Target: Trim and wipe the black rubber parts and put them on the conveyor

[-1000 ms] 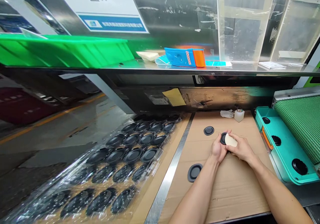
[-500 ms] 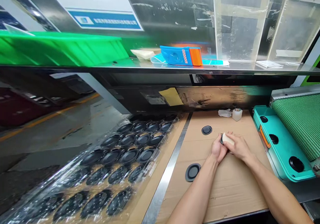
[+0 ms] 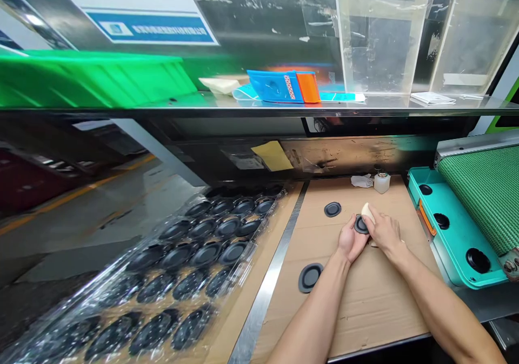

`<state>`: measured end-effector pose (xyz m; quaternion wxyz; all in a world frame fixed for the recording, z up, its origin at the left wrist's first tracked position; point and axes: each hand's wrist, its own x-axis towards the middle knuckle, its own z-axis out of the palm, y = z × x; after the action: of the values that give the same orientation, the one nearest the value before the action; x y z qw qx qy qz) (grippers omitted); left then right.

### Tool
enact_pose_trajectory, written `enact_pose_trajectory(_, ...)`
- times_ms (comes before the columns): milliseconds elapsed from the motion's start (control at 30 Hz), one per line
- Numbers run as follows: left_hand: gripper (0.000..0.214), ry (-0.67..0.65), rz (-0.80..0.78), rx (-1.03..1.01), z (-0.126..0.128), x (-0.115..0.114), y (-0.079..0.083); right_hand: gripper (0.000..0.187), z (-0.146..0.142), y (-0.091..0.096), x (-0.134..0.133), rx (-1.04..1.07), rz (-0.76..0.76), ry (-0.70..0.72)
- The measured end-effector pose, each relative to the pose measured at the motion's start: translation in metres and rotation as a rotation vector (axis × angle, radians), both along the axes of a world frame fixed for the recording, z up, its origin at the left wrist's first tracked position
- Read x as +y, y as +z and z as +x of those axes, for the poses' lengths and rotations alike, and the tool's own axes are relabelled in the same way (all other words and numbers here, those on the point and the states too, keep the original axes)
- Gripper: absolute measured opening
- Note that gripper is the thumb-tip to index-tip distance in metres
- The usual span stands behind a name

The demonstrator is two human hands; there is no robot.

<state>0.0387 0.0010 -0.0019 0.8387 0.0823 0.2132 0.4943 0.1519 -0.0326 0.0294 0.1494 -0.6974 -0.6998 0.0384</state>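
Note:
My left hand (image 3: 351, 240) is closed around a small black oval plastic part (image 3: 360, 225), its recessed face turned up. My right hand (image 3: 384, 233) pinches a cream-coloured pad (image 3: 366, 212) at the far edge of that part; whether it is sponge or folded cloth I cannot tell. Both hands are above a cardboard sheet (image 3: 365, 310). Two similar black parts lie loose on it: one (image 3: 332, 209) just left of my hands, another (image 3: 310, 277) beside my left forearm. A thin pale scrap shows under my right hand.
At left, a clear plastic tray (image 3: 243, 256) holds rows of black parts. A small bottle (image 3: 381, 183) and crumpled tissue (image 3: 362, 180) stand at the back. At right are a teal box (image 3: 452, 250) with black parts on it and a green conveyor belt (image 3: 482, 191). A metal shelf (image 3: 377, 104) crosses above.
The pad has moved off the face of the black part to its far edge, so more of the part shows. My view has shifted slightly to the right.

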Motion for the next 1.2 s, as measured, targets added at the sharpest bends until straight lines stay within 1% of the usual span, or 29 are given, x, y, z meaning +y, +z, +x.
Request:
enact_pose_trajectory(67, 0.037, -0.029, 0.013, 0.003, 0.0, 0.001, -0.001, 0.053, -0.001, -0.001, -0.001, -0.007, -0.006, 0.084)
enact_pose_trajectory(100, 0.038, -0.035, 0.013, 0.006, -0.001, 0.001, -0.001, 0.053, -0.001, -0.002, -0.001, -0.009, -0.01, 0.106)
enact_pose_trajectory(133, 0.037, -0.028, 0.004, 0.012, -0.002, 0.002, -0.001, 0.052, 0.001, -0.002, 0.0, -0.007, -0.012, 0.097)
enact_pose_trajectory(233, 0.033, -0.001, -0.04, 0.039, -0.006, 0.003, -0.001, 0.05, 0.017, -0.001, 0.005, 0.019, -0.007, -0.042)
enact_pose_trajectory(333, 0.033, -0.006, -0.036, 0.036, -0.011, 0.003, 0.001, 0.049, 0.038, 0.002, 0.01, 0.051, -0.014, -0.158)
enact_pose_trajectory(400, 0.035, -0.005, -0.022, 0.0, -0.014, 0.003, 0.003, 0.048, 0.049, 0.002, 0.01, 0.061, -0.033, -0.194)
enact_pose_trajectory(467, 0.037, -0.001, -0.021, -0.045, -0.016, 0.003, 0.005, 0.046, 0.054, 0.002, 0.009, 0.042, 0.007, -0.189)
enact_pose_trajectory(567, 0.038, 0.019, -0.045, -0.085, -0.018, 0.003, 0.01, 0.04, 0.057, 0.007, 0.005, -0.018, 0.209, -0.157)
enact_pose_trajectory(600, 0.037, 0.03, -0.053, -0.096, -0.019, 0.003, 0.012, 0.036, 0.057, 0.01, 0.002, -0.015, 0.255, -0.129)
enact_pose_trajectory(633, 0.036, 0.044, -0.06, -0.11, -0.021, 0.003, 0.014, 0.033, 0.058, 0.014, 0.0, 0.008, 0.253, -0.072)
enact_pose_trajectory(667, 0.036, 0.056, -0.069, -0.127, -0.022, 0.004, 0.016, 0.03, 0.058, 0.018, -0.003, 0.049, 0.196, 0.022)
enact_pose_trajectory(733, 0.04, 0.059, -0.095, -0.167, -0.025, 0.005, 0.018, 0.024, 0.059, 0.024, -0.01, 0.129, -0.025, 0.258)
enact_pose_trajectory(767, 0.044, 0.052, -0.109, -0.183, -0.026, 0.005, 0.019, 0.019, 0.059, 0.025, -0.012, 0.148, -0.139, 0.342)
enact_pose_trajectory(800, 0.049, 0.043, -0.122, -0.192, -0.027, 0.006, 0.019, 0.015, 0.059, 0.025, -0.014, 0.151, -0.227, 0.382)
enact_pose_trajectory(833, 0.054, 0.036, -0.132, -0.194, -0.027, 0.006, 0.019, 0.01, 0.059, 0.024, -0.015, 0.145, -0.28, 0.381)
enact_pose_trajectory(867, 0.059, 0.032, -0.138, -0.188, -0.027, 0.006, 0.018, 0.007, 0.058, 0.022, -0.015, 0.14, -0.301, 0.359)
enact_pose_trajectory(933, 0.065, 0.03, -0.145, -0.17, -0.027, 0.006, 0.016, 0.011, 0.057, 0.017, -0.011, 0.15, -0.282, 0.33)
enact_pose_trajectory(1067, 0.068, -0.001, -0.16, -0.148, -0.025, 0.004, 0.015, 0.024, 0.057, 0.012, -0.001, 0.219, -0.141, 0.352)
enact_pose_trajectory(1200, 0.067, -0.015, -0.164, -0.117, -0.023, 0.002, 0.02, 0.028, 0.057, 0.015, 0.004, 0.303, 0.021, 0.325)
